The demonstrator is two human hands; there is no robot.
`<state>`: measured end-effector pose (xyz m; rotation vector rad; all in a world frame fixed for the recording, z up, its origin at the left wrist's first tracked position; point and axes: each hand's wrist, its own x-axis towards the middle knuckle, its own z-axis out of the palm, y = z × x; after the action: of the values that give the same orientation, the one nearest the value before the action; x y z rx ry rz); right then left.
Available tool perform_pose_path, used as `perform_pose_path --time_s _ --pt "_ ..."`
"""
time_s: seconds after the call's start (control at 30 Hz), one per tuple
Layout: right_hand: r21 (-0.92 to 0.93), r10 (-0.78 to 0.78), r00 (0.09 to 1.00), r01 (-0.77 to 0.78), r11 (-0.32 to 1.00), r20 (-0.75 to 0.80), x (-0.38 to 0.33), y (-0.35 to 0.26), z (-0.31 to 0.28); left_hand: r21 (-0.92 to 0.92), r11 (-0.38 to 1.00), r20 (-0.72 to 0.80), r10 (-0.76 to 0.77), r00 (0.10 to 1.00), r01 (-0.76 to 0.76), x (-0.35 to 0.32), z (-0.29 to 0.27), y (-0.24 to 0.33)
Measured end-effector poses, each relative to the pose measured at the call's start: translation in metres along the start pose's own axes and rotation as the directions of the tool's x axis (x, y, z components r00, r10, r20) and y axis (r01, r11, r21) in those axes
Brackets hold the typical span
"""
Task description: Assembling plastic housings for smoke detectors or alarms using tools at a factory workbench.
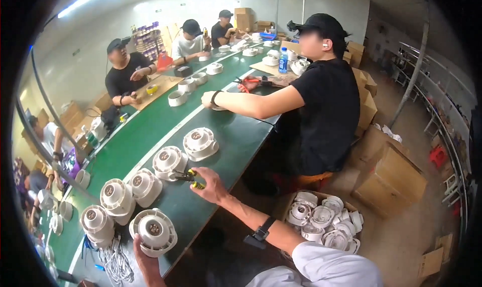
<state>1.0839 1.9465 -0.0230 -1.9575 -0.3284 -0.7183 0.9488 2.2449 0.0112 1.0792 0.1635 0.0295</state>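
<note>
1. The left hand [146, 261] curls partly open around the lower rim of a white housing [153, 230], above the bench's [213, 159] near edge.
2. The right hand [211, 186] is closed around yellow-and-black pliers [197, 184]; whether their tip touches another housing is unclear.
3. Step, apparently: handling one housing, tool ready. Next likely calls for a steady left grip and careful plier aim.
4. The held housing is round, ribbed-rimmed, domed, with a metallic centre.
</note>
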Motion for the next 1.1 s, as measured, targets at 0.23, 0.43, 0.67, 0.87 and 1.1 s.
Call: perform_pose_path --time_s 0.23,0.43,0.67,0.87,1.1 --pt "-0.124 -0.042 0.995 0.053 0.991 0.095 0.007 0.005 -0.004 0.204 0.951 -0.178 0.270 0.946 -0.233 0.006 -0.002 0.011" --pt "-0.002 -0.029 0.980 0.030 1.000 0.195 -0.007 -0.020 0.022 0.372 0.890 -0.174 0.347 0.922 -0.265 0.005 -0.003 0.028" --pt "0.040 -0.114 0.956 0.107 0.993 0.269 -0.017 -0.026 0.041 0.529 0.821 -0.193 0.361 0.912 -0.213 0.005 0.014 0.038" --pt "0.007 -0.187 0.945 0.192 0.981 0.269 -0.020 -0.040 0.065 0.660 0.729 -0.169 0.377 0.910 -0.179 0.008 0.003 0.046" --pt "0.016 -0.222 0.939 0.225 0.974 0.264 -0.022 -0.038 0.071 0.675 0.707 -0.185 0.442 0.878 -0.213 0.011 -0.001 0.044"
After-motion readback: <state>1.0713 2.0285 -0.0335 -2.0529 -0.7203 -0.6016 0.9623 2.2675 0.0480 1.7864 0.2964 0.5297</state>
